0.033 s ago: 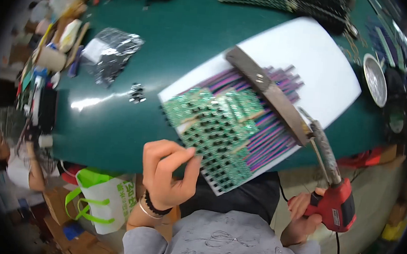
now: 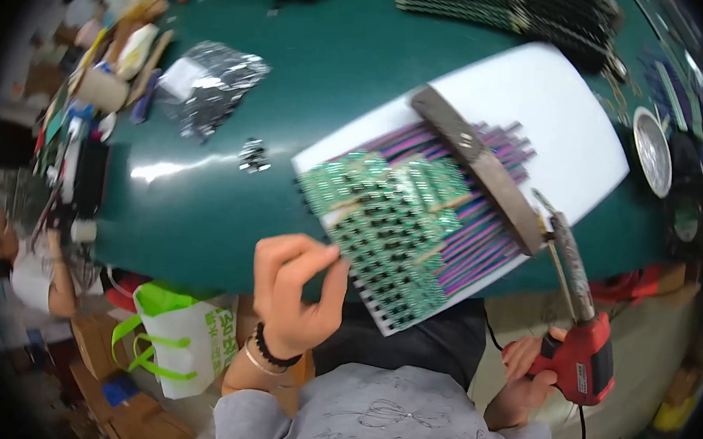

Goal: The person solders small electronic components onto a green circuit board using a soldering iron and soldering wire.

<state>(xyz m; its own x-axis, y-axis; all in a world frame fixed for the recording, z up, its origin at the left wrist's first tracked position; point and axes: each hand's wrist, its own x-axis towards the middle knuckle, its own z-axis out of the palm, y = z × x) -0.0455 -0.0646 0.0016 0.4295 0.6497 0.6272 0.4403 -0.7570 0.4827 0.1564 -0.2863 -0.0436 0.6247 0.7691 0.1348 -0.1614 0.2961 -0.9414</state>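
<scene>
My left hand (image 2: 298,294) is closed in a pinch at the left edge of several green circuit boards (image 2: 387,239); anything between thumb and forefinger is too small to make out. Small black parts stand in rows across the boards. Purple and dark wires (image 2: 480,258) run from them beneath a dark metal bar (image 2: 488,168), all on a white board (image 2: 574,113). At the lower right, my right hand (image 2: 528,374) wraps the handle of a red soldering gun (image 2: 592,362). Its metal nozzle (image 2: 571,266) points up to the bar's near end.
On the green table (image 2: 202,232) lie loose black parts (image 2: 254,156) and a shiny plastic bag (image 2: 213,89). Bundled dark strips (image 2: 500,8) lie at the far edge, a metal dish (image 2: 652,151) at right. A white-green tote bag (image 2: 185,343) stands below; another person (image 2: 34,269) sits left.
The view has shifted slightly, so the table and its things appear a little further right. Both hands keep nearly the same pose.
</scene>
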